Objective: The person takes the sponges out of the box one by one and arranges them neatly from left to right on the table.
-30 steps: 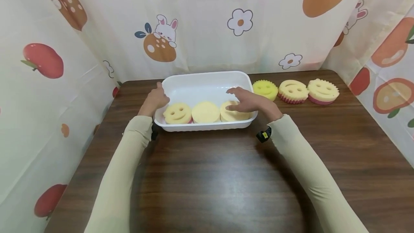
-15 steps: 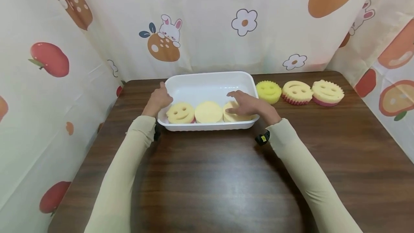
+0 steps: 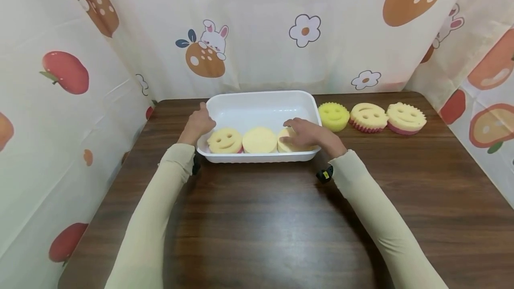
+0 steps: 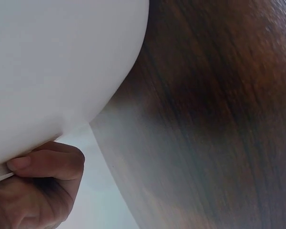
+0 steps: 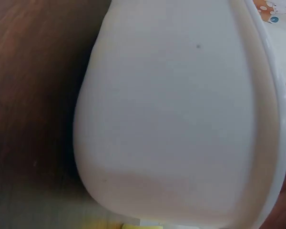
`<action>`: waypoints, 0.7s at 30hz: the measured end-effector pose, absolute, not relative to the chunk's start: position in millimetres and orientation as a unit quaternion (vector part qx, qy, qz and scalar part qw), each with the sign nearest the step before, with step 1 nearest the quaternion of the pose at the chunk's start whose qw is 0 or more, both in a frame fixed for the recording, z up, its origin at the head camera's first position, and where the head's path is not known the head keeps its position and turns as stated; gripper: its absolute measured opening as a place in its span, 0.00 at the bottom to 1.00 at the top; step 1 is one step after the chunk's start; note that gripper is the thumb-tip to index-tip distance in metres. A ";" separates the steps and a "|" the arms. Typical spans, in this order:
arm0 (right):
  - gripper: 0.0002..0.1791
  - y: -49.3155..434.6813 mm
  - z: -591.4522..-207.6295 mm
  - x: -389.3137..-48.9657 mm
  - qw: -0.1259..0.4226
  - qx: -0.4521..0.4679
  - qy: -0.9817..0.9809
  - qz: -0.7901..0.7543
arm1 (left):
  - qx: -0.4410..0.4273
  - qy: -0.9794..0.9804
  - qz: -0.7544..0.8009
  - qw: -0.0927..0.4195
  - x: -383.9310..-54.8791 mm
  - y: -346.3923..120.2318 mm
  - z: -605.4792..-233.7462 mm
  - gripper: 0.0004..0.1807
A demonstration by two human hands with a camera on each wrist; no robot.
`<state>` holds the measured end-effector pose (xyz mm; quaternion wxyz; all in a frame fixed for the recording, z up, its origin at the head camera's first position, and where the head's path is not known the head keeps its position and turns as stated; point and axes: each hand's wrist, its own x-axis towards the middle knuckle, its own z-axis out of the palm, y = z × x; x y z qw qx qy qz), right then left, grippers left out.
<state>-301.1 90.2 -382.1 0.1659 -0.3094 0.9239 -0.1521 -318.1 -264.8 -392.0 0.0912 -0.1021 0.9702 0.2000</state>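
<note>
The bare dark wood of the desk [image 3: 257,226] is seen nearest. Above it, a left sleeve [image 3: 140,217] and a right sleeve [image 3: 389,226] are extended forward, and a black device [image 3: 324,174] is worn at the right wrist. A white tray [image 3: 259,158] is placed lengthwise across the far part of the desk.

Three round sponges are lined up along the near wall inside the tray: a smiling sponge [image 3: 225,141] with a pink lower layer at the left, a plain sponge [image 3: 259,140] in the middle, and a partly covered sponge [image 3: 287,147] at the right.

The left end of the tray is held at the rim by the left hand [image 3: 198,124], with the fingers folded over the edge. The right hand [image 3: 307,133] is positioned over the partly covered sponge, thumb and forefinger apart; whether the sponge is gripped cannot be told.

To the right of the tray, a yellow sponge [image 3: 333,117], a reversed-face sponge [image 3: 368,116] and an end sponge [image 3: 406,117] are set in a row on the desk. The background is formed by a white cloth [image 3: 257,57] printed with fruit, flowers and rabbits.
</note>
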 end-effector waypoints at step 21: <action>0.37 88.3 -392.2 -295.4 0.117 -0.311 0.931 -0.153 | -0.106 0.967 0.207 0.105 -317.4 -263.1 -387.7 0.46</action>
